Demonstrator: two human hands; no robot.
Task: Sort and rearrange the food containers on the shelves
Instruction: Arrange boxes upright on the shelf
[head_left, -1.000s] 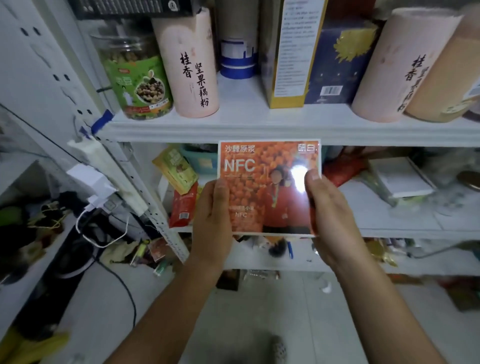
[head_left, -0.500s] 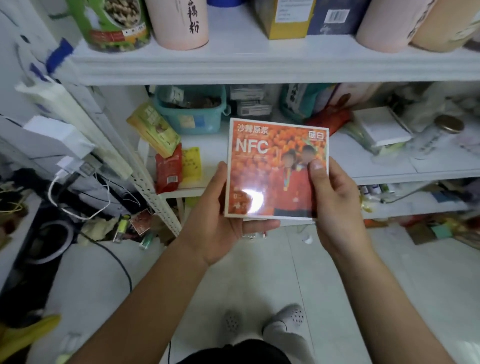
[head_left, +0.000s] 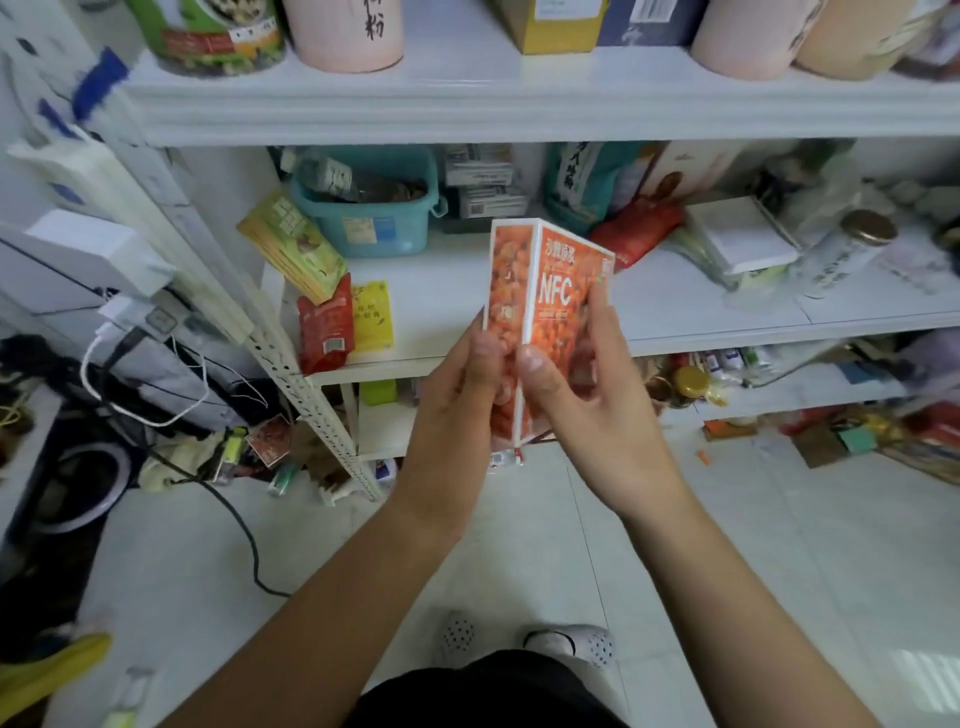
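Orange print of berries covers the box, edged in white along its corners. Its wide face reads "NFC" in large white letters, with a line of Chinese characters above and smaller print below that is too blurred to read. The narrow side face carries the same berry pattern.

The box is off the shelving, held upright in the air in front of the middle shelf, turned so that one white corner edge points at the camera. Both hands grip it. The left hand clasps the narrow side low down, thumb pressed on that face, its fingers hidden behind. The right hand sets its thumb near the corner edge, while its fingers reach up across the wide face beside the "NFC". Both forearms rise from the bottom of the view and converge at the box.

On the upper shelf a pink canister shows the black brushed character "粉", beside a green-labelled jar. On the middle shelf stand a teal basket and a red pouch.
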